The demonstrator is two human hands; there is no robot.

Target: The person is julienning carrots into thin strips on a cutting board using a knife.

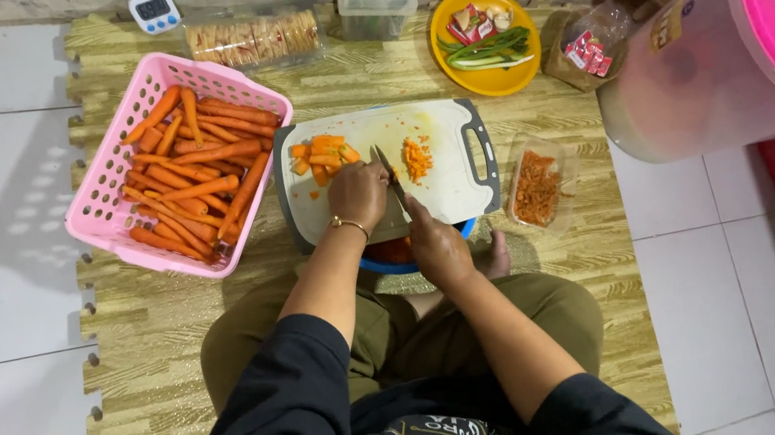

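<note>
On the white cutting board point(448, 184), right hand point(437, 246) grips knife point(390, 172) beside orange carrot chunks point(323, 154).

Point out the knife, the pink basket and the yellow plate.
knife point(389, 173), head view, on the blade above the cutting board.
pink basket point(97, 193), head view, on its left wall.
yellow plate point(490, 82), head view, on the bare front rim.
</note>
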